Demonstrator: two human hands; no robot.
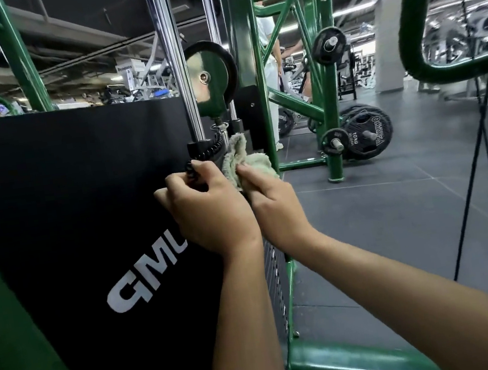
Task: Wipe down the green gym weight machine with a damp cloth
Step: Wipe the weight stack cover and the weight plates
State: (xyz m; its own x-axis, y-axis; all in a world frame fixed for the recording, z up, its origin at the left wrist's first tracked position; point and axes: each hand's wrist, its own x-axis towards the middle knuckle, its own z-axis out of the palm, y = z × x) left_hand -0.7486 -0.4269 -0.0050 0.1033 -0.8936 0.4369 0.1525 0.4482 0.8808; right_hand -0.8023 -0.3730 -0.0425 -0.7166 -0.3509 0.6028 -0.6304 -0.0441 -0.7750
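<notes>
The black shroud panel [69, 208] with its white lettering is filling the left of the view, and that panel is our landmark. Right at its upper right edge, the left hand [209, 211] is working: fingers curled, pinching the black coiled cord [202, 159] that is running down from the selector area and drawing it aside. Just right of that hand, still at the panel's edge, the pale green cloth [242, 160] is bunching up against the top of the weight stack behind the panel, below the chrome guide rods [171, 57] and the green pulley housing [211, 77]. The right hand [273, 205] is gripping the cloth's lower end, thumb and fingers closed round it, so the cloth is sticking up and out above the knuckles rather than lying flat under the palm.

By my reading, this is the fiddly detail step: cleaning round the stack top and cord while the left hand is keeping the cord clear. The next move is probably calling for pushing the cloth further into that gap, then working along the green frame upright [248, 75] just right of the panel. Further right, plates on another green rack [328, 96] are sitting well apart from the panel.
</notes>
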